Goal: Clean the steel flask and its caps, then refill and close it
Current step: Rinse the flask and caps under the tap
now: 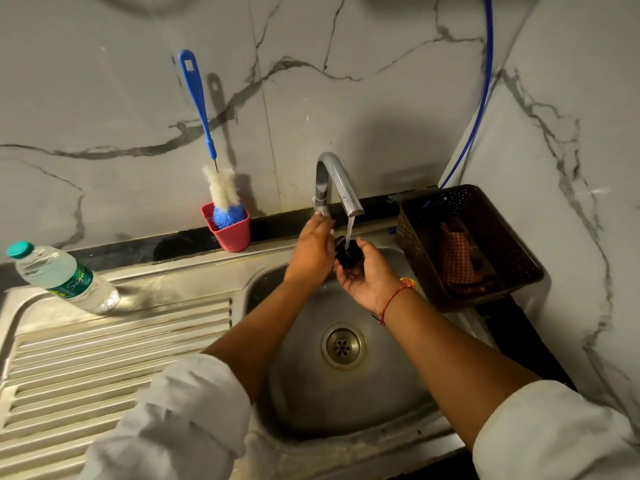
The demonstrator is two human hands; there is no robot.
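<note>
Water runs from the steel tap (337, 183) onto a small black cap (347, 252) over the sink (304, 393). My right hand (369, 273) cups the cap from below, palm up, fingers curled around it. My left hand (313, 249) reaches up to the tap's lever at the base of the spout, its fingers on the lever. The steel flask itself is not in sight.
A plastic water bottle (64, 277) with a teal lid stands on the ribbed drainboard (104, 362) at the left. A blue bottle brush (214, 168) stands in a red cup (230, 230) against the wall. A brown basket (467, 244) with a checked cloth sits to the right.
</note>
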